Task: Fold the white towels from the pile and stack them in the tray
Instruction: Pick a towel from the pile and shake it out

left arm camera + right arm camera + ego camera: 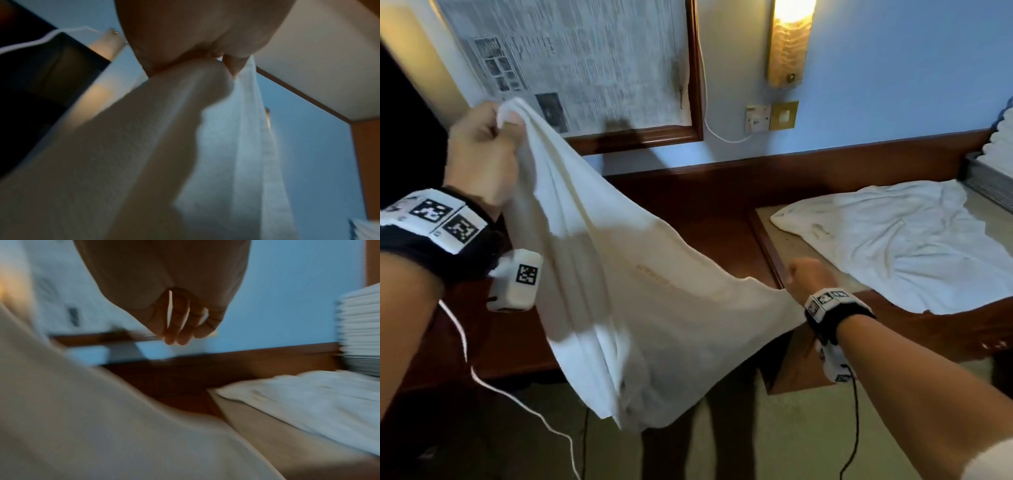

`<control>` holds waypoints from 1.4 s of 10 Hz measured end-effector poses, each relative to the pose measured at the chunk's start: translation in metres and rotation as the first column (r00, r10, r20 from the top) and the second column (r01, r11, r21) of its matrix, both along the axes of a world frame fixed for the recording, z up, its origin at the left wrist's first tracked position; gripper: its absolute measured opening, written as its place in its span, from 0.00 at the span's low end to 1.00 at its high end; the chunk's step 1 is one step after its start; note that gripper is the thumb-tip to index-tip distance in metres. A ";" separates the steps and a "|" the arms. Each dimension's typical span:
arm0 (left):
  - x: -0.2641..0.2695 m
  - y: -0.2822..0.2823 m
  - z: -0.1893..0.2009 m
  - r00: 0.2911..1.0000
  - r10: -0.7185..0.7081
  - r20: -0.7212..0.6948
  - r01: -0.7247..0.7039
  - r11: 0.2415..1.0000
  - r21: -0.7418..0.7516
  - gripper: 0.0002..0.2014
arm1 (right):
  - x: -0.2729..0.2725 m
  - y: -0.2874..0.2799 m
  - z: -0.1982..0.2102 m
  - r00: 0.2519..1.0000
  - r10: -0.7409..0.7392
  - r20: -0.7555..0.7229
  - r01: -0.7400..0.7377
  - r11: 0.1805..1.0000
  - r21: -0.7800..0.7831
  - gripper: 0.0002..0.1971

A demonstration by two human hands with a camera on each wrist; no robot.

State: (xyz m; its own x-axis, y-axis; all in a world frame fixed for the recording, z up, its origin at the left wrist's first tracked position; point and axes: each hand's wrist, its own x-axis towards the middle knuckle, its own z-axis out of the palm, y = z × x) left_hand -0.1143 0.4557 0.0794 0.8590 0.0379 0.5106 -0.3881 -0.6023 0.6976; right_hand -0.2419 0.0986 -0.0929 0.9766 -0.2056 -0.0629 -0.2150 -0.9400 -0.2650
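A white towel [626,274] hangs spread in the air over the wooden desk [722,212], another lying crumpled on the counter [914,246] beside the tray [989,185] of folded towels; left hand [482,150] pinches one raised corner, right hand [810,277] fisted round the lower corner

Two loose towels [640,274], one tray [989,181]

Head cam: looks fwd/down over both forearms at desk [722,192], wall behind. Wrist cams: close under each palm, tilted up. All three share held towel [619,274]; right wrist + head share desk's right end.
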 end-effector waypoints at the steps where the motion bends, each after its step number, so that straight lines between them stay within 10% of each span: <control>1: -0.120 0.041 0.049 0.994 -0.110 -0.009 0.110 0.993 0.036 0.14 | 0.007 0.076 0.045 0.827 0.221 0.517 -0.401 0.876 0.266 0.08; 2: -0.095 -0.006 0.034 0.976 -0.215 -0.026 0.216 0.955 0.203 0.15 | -0.002 0.143 0.097 0.686 0.299 0.663 -0.653 0.656 0.380 0.06; 5: -0.100 0.003 0.041 0.941 -0.337 -0.021 0.326 0.892 0.314 0.12 | 0.000 0.187 0.160 0.832 0.011 0.555 -0.532 0.305 0.790 0.13; 6: -0.097 0.019 0.048 0.960 -0.278 0.032 0.257 0.920 0.296 0.17 | -0.007 0.196 0.152 0.836 0.102 0.540 -0.540 0.330 0.774 0.12; 8: -0.094 0.067 0.056 0.978 -0.171 0.122 0.138 0.960 0.245 0.18 | -0.024 0.185 0.037 0.924 0.316 0.216 -0.377 0.645 0.665 0.19; 10: -0.089 0.106 0.055 0.989 -0.093 0.118 0.073 0.985 0.157 0.19 | -0.068 0.133 -0.060 0.994 0.097 -0.045 -0.061 0.858 0.509 0.16; 14: -0.095 0.120 0.049 0.996 -0.090 0.003 0.090 0.995 0.031 0.19 | -0.127 0.104 -0.108 0.836 -0.443 -0.324 0.495 0.863 0.098 0.12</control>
State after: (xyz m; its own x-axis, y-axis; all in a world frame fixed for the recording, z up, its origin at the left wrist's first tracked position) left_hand -0.2096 0.5758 0.1284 0.8561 -0.0553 0.5139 -0.4446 -0.5857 0.6777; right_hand -0.3692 0.2025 -0.2010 0.6999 -0.5944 -0.3959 -0.7076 -0.6522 -0.2718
